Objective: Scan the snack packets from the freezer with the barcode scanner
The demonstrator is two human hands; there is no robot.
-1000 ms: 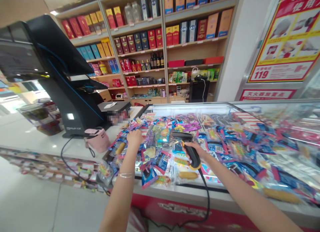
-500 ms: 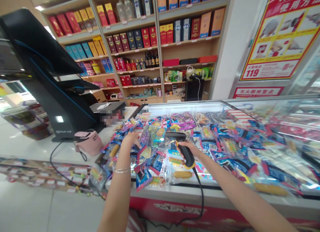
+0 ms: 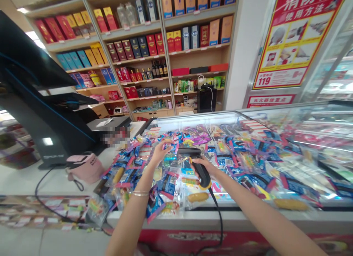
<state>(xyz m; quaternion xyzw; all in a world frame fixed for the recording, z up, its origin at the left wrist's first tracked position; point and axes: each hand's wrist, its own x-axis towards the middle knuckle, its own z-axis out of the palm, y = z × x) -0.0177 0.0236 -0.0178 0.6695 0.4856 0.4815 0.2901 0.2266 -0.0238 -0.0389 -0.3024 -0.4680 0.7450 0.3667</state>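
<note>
My right hand (image 3: 205, 166) is wrapped around the handle of a black and yellow barcode scanner (image 3: 203, 175). The scanner's head points left, toward my left hand (image 3: 162, 151). Bent fingers and thumb of that hand close on the edge of a small blue snack packet (image 3: 171, 156), partly hidden and blurred. Below both hands, many blue, pink and purple snack packets (image 3: 168, 184) lie spread over the glass top of a chest freezer (image 3: 176, 221). A corn cob in clear wrap (image 3: 198, 197) rests near the front edge.
The scanner's black cable (image 3: 219, 212) hangs over the freezer's front. At left, a pink cup (image 3: 85, 167) stands on the counter beside a black checkout terminal (image 3: 55, 138). Shelves of boxed goods (image 3: 138, 46) line the back wall, with a red fire-hydrant poster (image 3: 298, 42) at right.
My left hand has risen from the packets and moved right, closer to the scanner's head. The scanner stays in my right hand. The view has turned a little to the right.
</note>
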